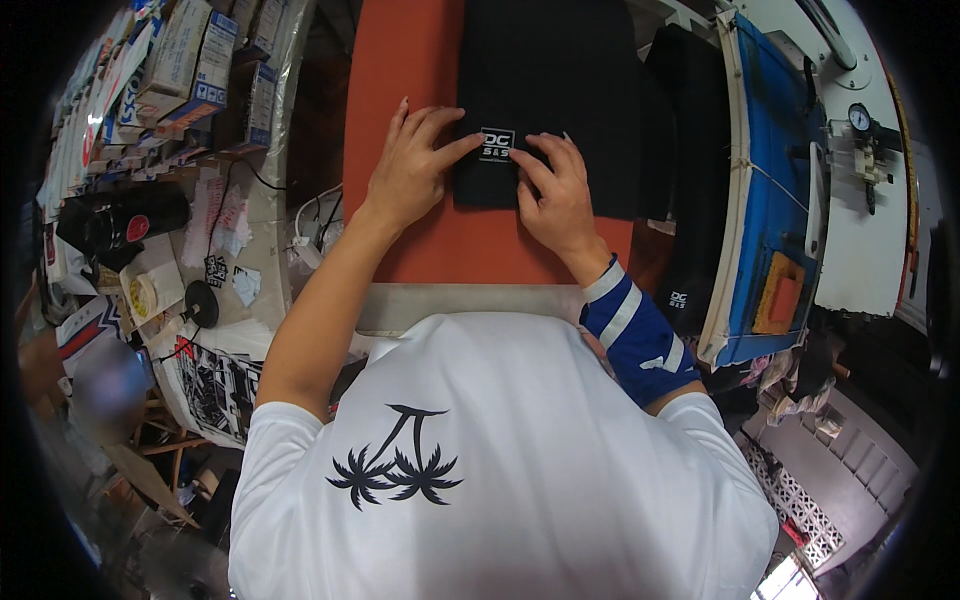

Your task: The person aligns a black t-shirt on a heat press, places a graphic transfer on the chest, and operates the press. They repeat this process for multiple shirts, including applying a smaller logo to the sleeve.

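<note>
A black cloth (550,70), likely a garment, lies flat over an orange-red board (410,250) in front of me. Near its lower left edge sits a small square white-on-black print or transfer (497,146). My left hand (412,165) rests at its left side, fingers spread, with one fingertip at the print's edge. From the other side my right hand (556,190) lies on the cloth, fingers bent but apart, one fingertip by the print's right edge. Neither hand grips anything. Whether the print is loose or fixed I cannot tell.
Another black cloth (690,200) with a similar small print hangs at the right. Beyond it stands a blue panel (765,190) with an orange sponge-like block (780,292). A pressure gauge (860,118) is at far right. Boxes (190,65) and a black cylinder (125,212) crowd the left.
</note>
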Demonstrator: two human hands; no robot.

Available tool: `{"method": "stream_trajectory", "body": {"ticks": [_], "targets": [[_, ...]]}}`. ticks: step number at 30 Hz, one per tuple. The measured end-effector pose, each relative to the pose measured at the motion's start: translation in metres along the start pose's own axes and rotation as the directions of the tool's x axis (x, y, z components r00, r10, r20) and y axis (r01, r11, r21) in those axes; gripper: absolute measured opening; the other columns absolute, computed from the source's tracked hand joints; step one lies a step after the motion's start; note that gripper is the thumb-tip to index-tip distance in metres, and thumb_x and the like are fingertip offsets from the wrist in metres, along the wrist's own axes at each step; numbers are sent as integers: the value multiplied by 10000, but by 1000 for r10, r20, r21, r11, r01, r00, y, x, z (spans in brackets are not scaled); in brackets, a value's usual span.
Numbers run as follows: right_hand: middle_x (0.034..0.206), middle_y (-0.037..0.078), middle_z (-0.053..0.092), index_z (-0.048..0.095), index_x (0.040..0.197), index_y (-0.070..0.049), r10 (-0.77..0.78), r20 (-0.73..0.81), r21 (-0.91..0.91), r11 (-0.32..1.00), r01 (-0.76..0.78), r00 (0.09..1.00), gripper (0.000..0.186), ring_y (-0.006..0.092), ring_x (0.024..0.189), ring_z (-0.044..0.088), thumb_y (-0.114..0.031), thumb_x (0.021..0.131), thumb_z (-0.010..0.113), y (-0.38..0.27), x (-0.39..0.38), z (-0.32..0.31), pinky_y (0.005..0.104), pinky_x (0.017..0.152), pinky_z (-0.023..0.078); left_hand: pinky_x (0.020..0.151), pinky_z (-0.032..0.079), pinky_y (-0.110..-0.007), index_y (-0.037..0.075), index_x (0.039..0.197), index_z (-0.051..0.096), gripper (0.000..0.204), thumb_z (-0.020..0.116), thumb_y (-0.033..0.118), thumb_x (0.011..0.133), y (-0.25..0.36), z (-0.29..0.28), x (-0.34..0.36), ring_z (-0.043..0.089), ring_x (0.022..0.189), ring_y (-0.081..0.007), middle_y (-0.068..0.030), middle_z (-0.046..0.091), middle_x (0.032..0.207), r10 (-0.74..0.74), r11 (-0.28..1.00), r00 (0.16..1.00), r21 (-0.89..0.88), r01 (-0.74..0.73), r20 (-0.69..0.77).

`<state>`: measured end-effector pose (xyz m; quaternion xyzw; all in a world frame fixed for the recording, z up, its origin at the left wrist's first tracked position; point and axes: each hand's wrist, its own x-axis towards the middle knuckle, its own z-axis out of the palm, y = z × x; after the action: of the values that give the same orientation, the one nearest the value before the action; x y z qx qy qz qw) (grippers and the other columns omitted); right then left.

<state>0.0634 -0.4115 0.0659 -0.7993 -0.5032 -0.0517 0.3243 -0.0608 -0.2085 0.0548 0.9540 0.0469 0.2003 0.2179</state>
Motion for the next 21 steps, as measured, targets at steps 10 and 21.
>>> {"method": "stream_trajectory", "body": {"ticks": [10, 21], "targets": [[1271, 178, 643, 761, 1121, -79, 3, 15, -9, 1000, -3, 1000, 321, 379, 1266, 569, -57, 810, 684, 4, -2, 5, 567, 1171, 376, 1226, 317, -559, 189, 1204, 754, 532, 630, -98, 774, 3, -3, 4, 547, 1304, -322, -83, 599, 1371, -25, 999, 998, -36, 23, -53], [1278, 170, 649, 767, 1119, -79, 13, 28, -25, 1000, -13, 1000, 309, 374, 1280, 560, -64, 821, 688, 2, -3, 5, 556, 1174, 372, 1178, 349, -552, 179, 1155, 771, 545, 601, -136, 743, -11, -5, 2, 539, 1305, -325, -101, 595, 1376, -135, 982, 984, -144, 118, -112]]}}
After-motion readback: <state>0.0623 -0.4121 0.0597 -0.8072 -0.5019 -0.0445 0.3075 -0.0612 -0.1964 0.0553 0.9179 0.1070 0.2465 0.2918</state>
